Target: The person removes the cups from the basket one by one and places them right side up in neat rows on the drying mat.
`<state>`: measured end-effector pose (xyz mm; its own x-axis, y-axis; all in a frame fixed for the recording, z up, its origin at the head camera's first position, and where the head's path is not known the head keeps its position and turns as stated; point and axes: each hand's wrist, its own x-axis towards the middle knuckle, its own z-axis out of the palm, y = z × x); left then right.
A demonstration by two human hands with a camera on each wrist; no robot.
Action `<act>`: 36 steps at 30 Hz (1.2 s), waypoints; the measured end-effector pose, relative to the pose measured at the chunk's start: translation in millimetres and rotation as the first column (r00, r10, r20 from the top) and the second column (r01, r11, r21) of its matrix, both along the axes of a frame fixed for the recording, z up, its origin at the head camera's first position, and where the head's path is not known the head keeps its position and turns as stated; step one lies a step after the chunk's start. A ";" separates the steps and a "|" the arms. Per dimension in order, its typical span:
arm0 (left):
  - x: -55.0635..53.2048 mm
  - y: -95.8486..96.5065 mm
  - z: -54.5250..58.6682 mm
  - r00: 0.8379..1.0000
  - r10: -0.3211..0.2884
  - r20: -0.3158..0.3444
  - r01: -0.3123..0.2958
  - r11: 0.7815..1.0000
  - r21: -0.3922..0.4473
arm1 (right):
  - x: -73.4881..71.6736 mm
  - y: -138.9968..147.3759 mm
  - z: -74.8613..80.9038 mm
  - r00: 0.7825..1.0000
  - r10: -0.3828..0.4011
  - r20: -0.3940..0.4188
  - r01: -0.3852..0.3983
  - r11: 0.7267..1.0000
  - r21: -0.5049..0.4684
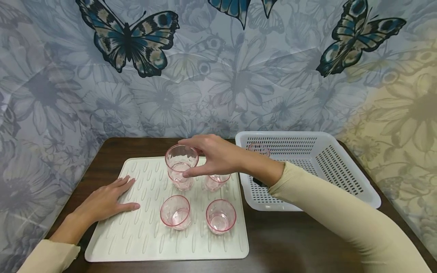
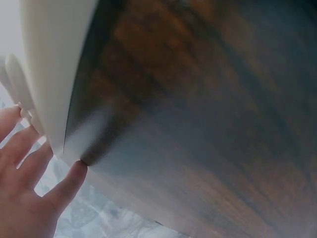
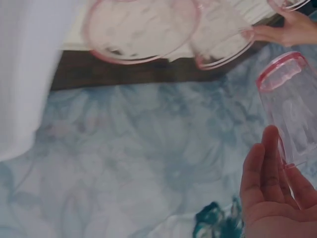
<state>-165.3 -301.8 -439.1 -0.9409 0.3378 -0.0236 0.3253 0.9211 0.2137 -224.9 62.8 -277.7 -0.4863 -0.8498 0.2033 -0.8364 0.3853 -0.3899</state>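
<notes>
My right hand (image 1: 218, 155) holds a clear drinking glass (image 1: 181, 167) with a pink rim, thumb on the near side and fingers behind. The glass is upright over the back of a white ribbed mat (image 1: 136, 231). In the right wrist view this glass (image 3: 292, 109) shows between thumb and fingers. Another glass (image 1: 216, 183) stands partly hidden beneath my right hand. Two more, a front-left glass (image 1: 175, 213) and a front-right glass (image 1: 220, 218), stand upright on the mat. My left hand (image 1: 106, 201) rests on the mat's left edge, fingers spread.
A white perforated basket (image 1: 345, 170) stands at the right of the dark wooden table (image 1: 283, 242), with a pink-rimmed glass (image 1: 258, 149) in its back left corner. My right forearm crosses over the basket's near left side. Butterfly-patterned cloth (image 1: 222, 87) hangs behind the table.
</notes>
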 end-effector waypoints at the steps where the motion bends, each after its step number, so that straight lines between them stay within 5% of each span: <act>1: 0.1 0.0 -0.5 1.000 -0.002 -0.003 0.002 1.000 0.000 | 1.2 -4.9 -1.1 1.000 0.011 0.000 -0.011 1.000 0.005; 17: -0.2 -1.3 -1.8 1.000 -0.002 0.002 0.002 1.000 -0.004 | 21.8 -77.7 -28.1 0.993 0.115 0.032 -0.120 0.975 0.187; 36: -0.1 -3.3 -3.0 0.998 -0.040 -0.040 0.040 0.999 -0.011 | 34.8 -120.3 -65.4 0.990 0.125 0.060 -0.139 0.894 0.425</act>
